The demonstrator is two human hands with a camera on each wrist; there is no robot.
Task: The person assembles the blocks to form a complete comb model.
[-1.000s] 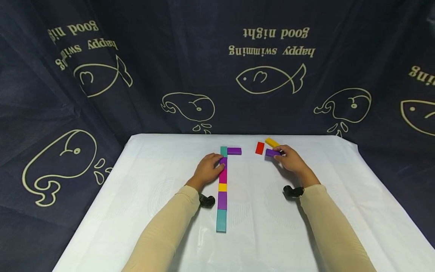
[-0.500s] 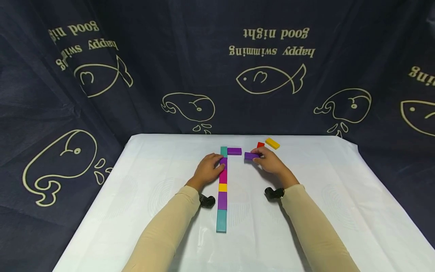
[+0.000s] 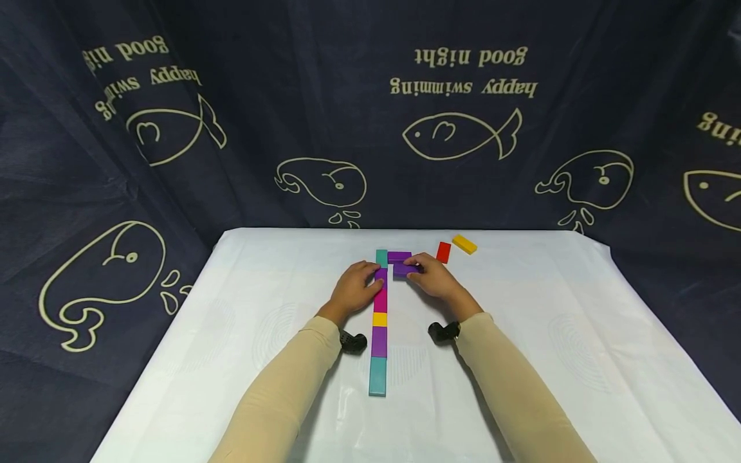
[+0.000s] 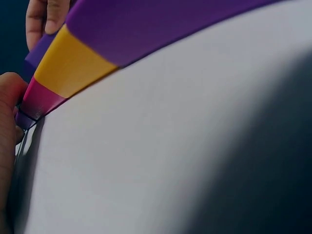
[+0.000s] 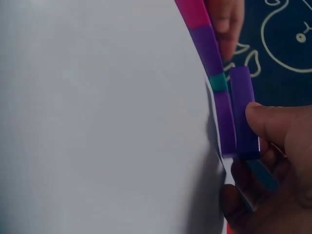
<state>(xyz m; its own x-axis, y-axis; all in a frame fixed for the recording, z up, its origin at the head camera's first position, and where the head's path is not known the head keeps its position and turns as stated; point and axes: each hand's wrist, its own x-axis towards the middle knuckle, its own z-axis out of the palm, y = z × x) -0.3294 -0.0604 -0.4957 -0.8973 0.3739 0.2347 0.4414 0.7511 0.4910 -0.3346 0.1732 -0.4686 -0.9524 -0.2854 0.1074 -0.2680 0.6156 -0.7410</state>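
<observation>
On the white-topped desk (image 3: pixel 260 270), the left hand (image 3: pixel 357 285) reaches to the row of blocks from its left side. Its fingers are bent and touch the row about the row's purple block (image 3: pixel 381 276); whether they pinch it or only rest there, I cannot tell.

The row runs lengthwise, away from the person. From the far end it goes far teal block (image 3: pixel 381 258), that purple one, magenta block (image 3: pixel 379 301), small yellow block (image 3: pixel 379 319), near purple block (image 3: pixel 379 341) and near teal block (image 3: pixel 377 376).

Just right of the row's far end, the crosswise purple block (image 3: pixel 398 255) lies with its long axis left to right, one end at the far teal block. On its near side is the held purple block (image 3: pixel 402 271) — long axis also left to right, so alongside the crosswise one and square to the row. In the head view its left end sits just beside the row. The right wrist view shows the two side by side; whether they touch, or whether the held one is clear of the desk, I cannot tell.

The right hand (image 3: pixel 438 278) grips that block by its right part, thumb on one side and fingers on the other, so the block points leftward from the fingers. The left hand is near too — but across the row.

Farther right lie the red block (image 3: pixel 444 251) and, beyond it, the loose yellow block (image 3: pixel 464 244), set aslant.
</observation>
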